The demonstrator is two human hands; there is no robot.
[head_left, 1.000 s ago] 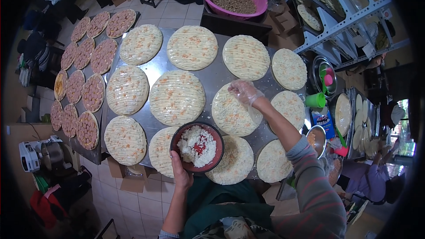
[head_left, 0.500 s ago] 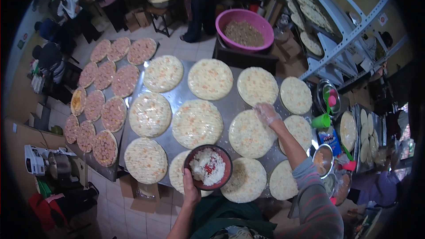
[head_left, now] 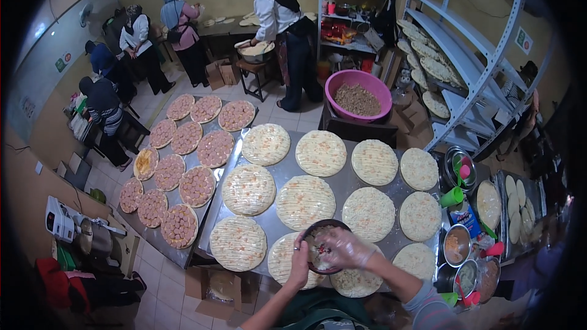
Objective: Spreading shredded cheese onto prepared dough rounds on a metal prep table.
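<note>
My left hand point(head_left: 299, 265) grips the rim of a dark round bowl point(head_left: 313, 267) near the table's front edge. White crumbly topping with red bits lies in the bowl. My right hand point(head_left: 354, 248), in a clear plastic glove, reaches over the bowl's right side with its fingers down in it; they are blurred and partly hidden. Beneath the bowl and hands are two pale round pizzas, one at left point(head_left: 286, 256) and one at right point(head_left: 358, 281). Beyond stand several more pale pizzas with orange bits point(head_left: 368, 214), some with zigzag cream stripes point(head_left: 306, 203).
Pizzas topped with pink slices point(head_left: 179, 226) fill the left table. A pink tub point(head_left: 358, 95) of brown crumbs stands beyond. At right are metal bowls point(head_left: 457, 244), a green cup point(head_left: 452, 197) and a grey rack point(head_left: 471, 67). A co-worker point(head_left: 287, 30) stands at the back.
My right hand has come back from a pizza at the middle right to the bowl. My left hand still holds the bowl. The view has tilted up, showing more of the room.
</note>
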